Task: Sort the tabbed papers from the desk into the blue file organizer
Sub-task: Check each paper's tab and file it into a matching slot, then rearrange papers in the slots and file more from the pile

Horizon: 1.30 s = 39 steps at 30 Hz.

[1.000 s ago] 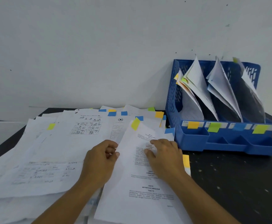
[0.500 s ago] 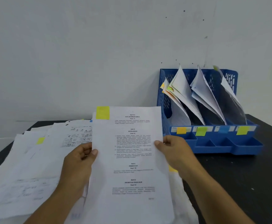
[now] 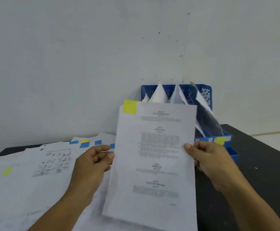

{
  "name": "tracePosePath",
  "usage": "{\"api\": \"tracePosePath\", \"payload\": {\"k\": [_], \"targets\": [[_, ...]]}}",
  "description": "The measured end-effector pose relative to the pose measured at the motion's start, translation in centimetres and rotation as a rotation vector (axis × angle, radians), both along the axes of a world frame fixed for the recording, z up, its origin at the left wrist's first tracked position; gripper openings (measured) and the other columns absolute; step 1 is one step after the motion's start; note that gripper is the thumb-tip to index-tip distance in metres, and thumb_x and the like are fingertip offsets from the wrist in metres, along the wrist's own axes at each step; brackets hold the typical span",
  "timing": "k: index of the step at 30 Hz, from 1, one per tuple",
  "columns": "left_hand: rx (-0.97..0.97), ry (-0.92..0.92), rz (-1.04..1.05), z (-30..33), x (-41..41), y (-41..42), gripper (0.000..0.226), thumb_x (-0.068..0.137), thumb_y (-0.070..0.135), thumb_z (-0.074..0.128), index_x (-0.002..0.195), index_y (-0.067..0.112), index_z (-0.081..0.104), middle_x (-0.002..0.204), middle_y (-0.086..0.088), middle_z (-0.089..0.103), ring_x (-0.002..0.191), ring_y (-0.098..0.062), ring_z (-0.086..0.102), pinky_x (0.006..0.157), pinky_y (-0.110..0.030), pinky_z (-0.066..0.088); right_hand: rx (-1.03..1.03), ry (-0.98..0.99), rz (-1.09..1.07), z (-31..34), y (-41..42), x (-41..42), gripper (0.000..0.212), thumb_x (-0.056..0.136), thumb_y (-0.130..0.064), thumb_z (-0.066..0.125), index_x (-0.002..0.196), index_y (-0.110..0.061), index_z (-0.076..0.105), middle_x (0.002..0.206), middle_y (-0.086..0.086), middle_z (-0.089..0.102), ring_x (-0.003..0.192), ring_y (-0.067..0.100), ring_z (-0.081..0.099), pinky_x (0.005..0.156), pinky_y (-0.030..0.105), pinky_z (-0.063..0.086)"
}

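Note:
A printed white paper (image 3: 156,157) with a yellow-green tab (image 3: 130,107) at its top left corner is held upright above the desk, in front of the blue file organizer (image 3: 205,95). My left hand (image 3: 92,165) pinches its left edge and my right hand (image 3: 209,157) pinches its right edge. The organizer stands against the wall with several papers leaning in its slots; a yellow-green label (image 3: 220,140) shows on its front. The held paper hides most of the organizer's front.
A spread pile of tabbed papers (image 3: 36,172) with blue, orange and yellow-green tabs covers the left of the black desk (image 3: 260,164). A white wall rises behind. The desk's right part is bare black surface.
The paper was lifted off the pile by both hands, raised upright and moved right toward the organizer. The view has tilted upward.

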State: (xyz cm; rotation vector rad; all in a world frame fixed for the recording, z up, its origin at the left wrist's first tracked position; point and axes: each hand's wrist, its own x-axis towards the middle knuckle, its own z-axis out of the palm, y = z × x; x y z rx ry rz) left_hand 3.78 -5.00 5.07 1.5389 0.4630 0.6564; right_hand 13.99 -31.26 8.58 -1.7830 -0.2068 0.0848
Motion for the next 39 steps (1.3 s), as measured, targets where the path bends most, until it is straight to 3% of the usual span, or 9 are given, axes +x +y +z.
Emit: {"api": "tracePosePath", "payload": {"k": [8,13,18,21,26,30,32,34,39], "targets": [[0.049,-0.038,-0.091,2.7,5.1,-5.5,0.010,0.090,0.015,0.066,0.098,0.021,0.068,0.088,-0.002,0.071,0.083,-0.017,0.067,0.069,-0.026,0.052,0.281,-0.268,-0.487,4.3,-9.9,4.0,0.033,0.092,-0.031,0.070,0.066,-0.012,0.062,0.044,-0.008,0.054,0.040,0.005,0.046,0.047,0.021,0.043],[0.045,-0.034,-0.210,4.5,9.1,-10.3,0.009,0.092,0.016,0.063,0.098,0.022,0.066,0.086,-0.003,0.070,0.078,-0.013,0.067,0.062,-0.021,0.053,0.372,-0.369,-0.668,8.2,-14.0,6.3,0.032,0.090,-0.036,0.071,0.064,-0.019,0.065,0.053,-0.005,0.055,0.050,0.014,0.047,0.059,0.031,0.047],[-0.012,-0.028,-0.370,6.0,13.1,-14.6,0.007,0.091,0.013,0.065,0.097,0.016,0.066,0.082,-0.005,0.069,0.077,-0.016,0.066,0.076,-0.033,0.059,0.352,-0.490,-0.778,11.1,-15.6,8.8,0.025,0.094,-0.036,0.065,0.073,-0.022,0.062,0.069,-0.002,0.059,0.057,0.014,0.051,0.059,0.027,0.047],[-0.023,-0.011,-0.444,6.9,15.5,-16.8,0.011,0.091,0.013,0.065,0.102,0.013,0.064,0.084,-0.007,0.068,0.079,-0.018,0.066,0.080,-0.037,0.059,0.290,-0.573,-0.836,12.1,-16.0,10.7,0.022,0.095,-0.038,0.063,0.085,-0.019,0.067,0.072,-0.004,0.063,0.058,0.013,0.055,0.060,0.027,0.047],[0.020,0.010,-0.516,8.1,19.6,-20.4,0.011,0.090,0.009,0.064,0.096,0.018,0.067,0.091,-0.004,0.066,0.087,-0.021,0.068,0.084,-0.037,0.058,0.087,-0.696,-0.861,12.6,-15.0,14.4,0.020,0.096,-0.035,0.059,0.093,-0.019,0.070,0.082,0.002,0.069,0.079,0.024,0.067,0.080,0.030,0.052],[0.054,0.005,-0.560,8.7,22.7,-22.4,0.027,0.087,0.011,0.067,0.105,0.031,0.066,0.103,-0.002,0.063,0.090,-0.019,0.068,0.086,-0.039,0.058,-0.086,-0.760,-0.831,12.1,-13.4,16.8,0.025,0.099,-0.029,0.055,0.098,-0.011,0.072,0.077,0.000,0.063,0.072,0.020,0.056,0.062,0.013,0.032],[0.067,0.007,-0.552,8.7,24.0,-22.9,0.037,0.083,0.014,0.070,0.113,0.034,0.062,0.114,-0.002,0.060,0.096,-0.021,0.067,0.088,-0.039,0.057,-0.148,-0.801,-0.800,11.3,-12.3,18.0,0.026,0.100,-0.029,0.053,0.097,-0.011,0.072,0.078,0.000,0.067,0.069,0.021,0.057,0.065,0.016,0.039],[0.061,0.025,-0.534,8.7,25.0,-23.0,0.053,0.082,0.014,0.070,0.131,0.029,0.054,0.123,-0.002,0.056,0.100,-0.022,0.066,0.088,-0.038,0.057,-0.209,-0.850,-0.762,10.4,-11.4,19.1,0.028,0.101,-0.030,0.051,0.097,-0.012,0.072,0.081,0.003,0.073,0.068,0.024,0.062,0.070,0.032,0.050],[0.191,0.005,-0.483,8.3,25.5,-22.4,0.063,0.090,0.016,0.063,0.147,0.023,0.037,0.133,0.002,0.053,0.104,-0.020,0.064,0.085,-0.028,0.054,-0.386,-0.931,-0.661,7.8,-9.3,20.1,0.029,0.102,-0.025,0.047,0.093,-0.011,0.070,0.069,0.001,0.065,0.051,0.012,0.044,0.052,0.019,0.028]]}}
